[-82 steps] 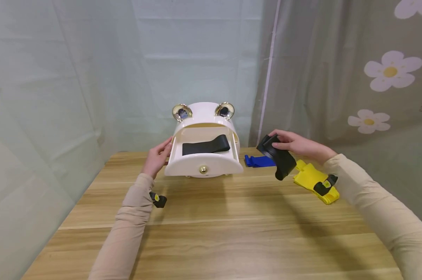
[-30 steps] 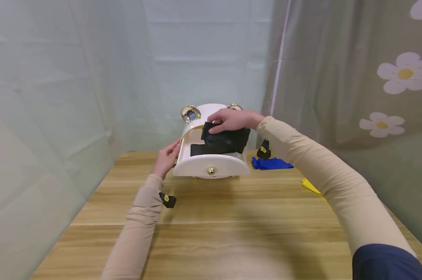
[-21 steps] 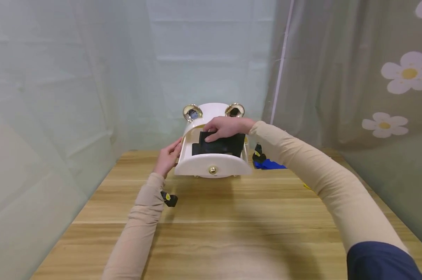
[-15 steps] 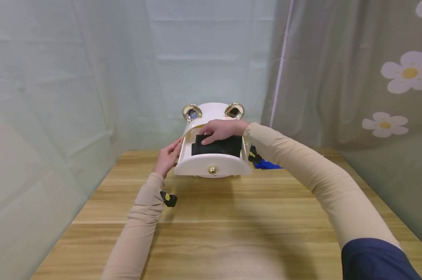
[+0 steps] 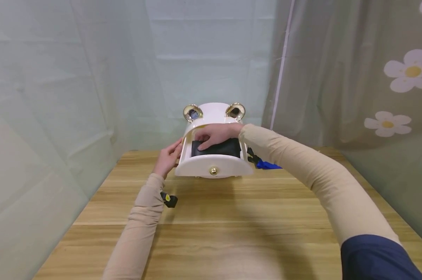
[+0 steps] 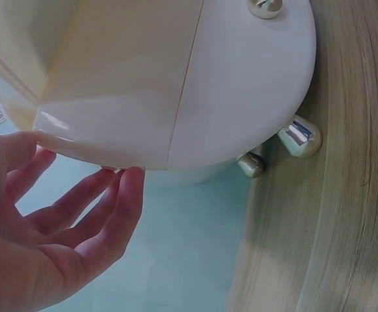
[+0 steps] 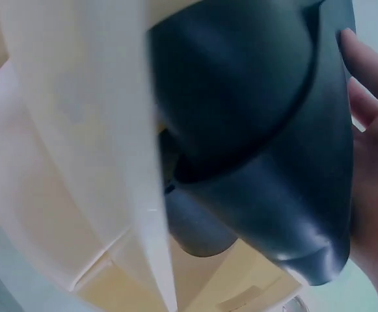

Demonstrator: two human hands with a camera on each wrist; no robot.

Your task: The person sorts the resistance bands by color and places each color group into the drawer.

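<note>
A white frog-shaped box [image 5: 215, 111] stands at the back of the table with its front drawer [image 5: 213, 165] pulled out. My right hand [image 5: 216, 134] reaches into the drawer and pinches a folded, smooth black band [image 5: 221, 148], thumb on its near side. In the right wrist view, the black band [image 7: 267, 201] hangs in loops beside the cream drawer front [image 7: 104, 130]. A second black band that lay in the drawer is mostly covered. My left hand [image 5: 167, 158] touches the box's left side. In the left wrist view, the left hand's fingertips [image 6: 133, 179] rest against the white shell [image 6: 123, 123].
To the right of the box a blue band [image 5: 268, 165] lies partly hidden behind my right forearm. The wooden table [image 5: 204, 233] reaches toward me. A pale curtain [image 5: 204, 50] hangs behind the box, and a grey one with flowers [image 5: 337, 77] at the right.
My right hand has carried the black band from the right into the drawer and lowered it onto the other one. My forearm now hides the yellow band. My left hand stays at the box.
</note>
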